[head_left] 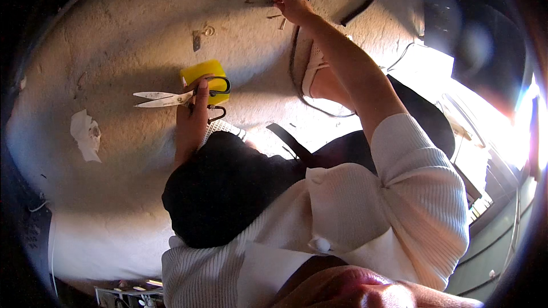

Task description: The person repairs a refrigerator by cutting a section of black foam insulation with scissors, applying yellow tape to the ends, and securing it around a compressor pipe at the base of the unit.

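My left hand [195, 115] is closed round a pair of scissors [162, 100], thumb across the metal near the pivot. Their blades point left, slightly apart, and the dark handle loops lie to the right. A yellow block-like object [200, 70] is behind the scissors, against the same hand; whether it is gripped too I cannot tell. Farther off, my right hand [292, 7] reaches down to the floor with its fingertips pinched together. What they hold, if anything, is too small to make out. Beside them lie thin nail-like pieces [282, 23].
A small metal plate [196, 40] and a pale ring [209, 31] lie on the rough floor [131, 34]. Crumpled white paper [86, 136] is at the left. A black cable [294, 57] curves past my right arm, near a dark rod [361, 7].
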Demonstrator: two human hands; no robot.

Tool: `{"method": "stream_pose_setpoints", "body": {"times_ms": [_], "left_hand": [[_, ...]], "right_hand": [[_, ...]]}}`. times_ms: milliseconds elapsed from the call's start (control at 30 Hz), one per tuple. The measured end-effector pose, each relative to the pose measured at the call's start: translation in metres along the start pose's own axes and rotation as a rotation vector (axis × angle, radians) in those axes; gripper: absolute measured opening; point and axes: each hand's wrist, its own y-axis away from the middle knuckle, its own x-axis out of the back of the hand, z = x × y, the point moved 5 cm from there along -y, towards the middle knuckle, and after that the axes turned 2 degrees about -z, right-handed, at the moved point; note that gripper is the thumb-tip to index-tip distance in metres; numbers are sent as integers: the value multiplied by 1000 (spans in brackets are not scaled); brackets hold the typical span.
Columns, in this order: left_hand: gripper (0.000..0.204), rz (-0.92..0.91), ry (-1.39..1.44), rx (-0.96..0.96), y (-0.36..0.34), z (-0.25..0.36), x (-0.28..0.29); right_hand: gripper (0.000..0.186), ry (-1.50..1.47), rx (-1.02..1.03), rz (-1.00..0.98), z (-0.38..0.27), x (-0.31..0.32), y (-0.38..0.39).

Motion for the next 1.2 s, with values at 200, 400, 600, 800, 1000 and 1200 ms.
{"method": "stream_pose_setpoints", "body": {"times_ms": [200,400,600,800,1000,1200], "left_hand": [[40,-42,-15,-8,-2,3,2],[41,-9,-20,19,-2,0,2],[40,-33,-30,-36,-2,3,3],[38,-17,-29,-53,2,2,0],[39,-28,2,-58,0,-4,3],[39,-21,-18,-74,0,-2,4]], "right_hand": [[22,-302,-14,-43,10,4,6],[18,-58,146,-176,7,-13,21],[16,133,183,-206,-5,-7,25],[21,65,225,-203,38,-29,41],[22,108,235,-244,5,-15,46],[17,84,245,-221,-8,-5,42]]}}
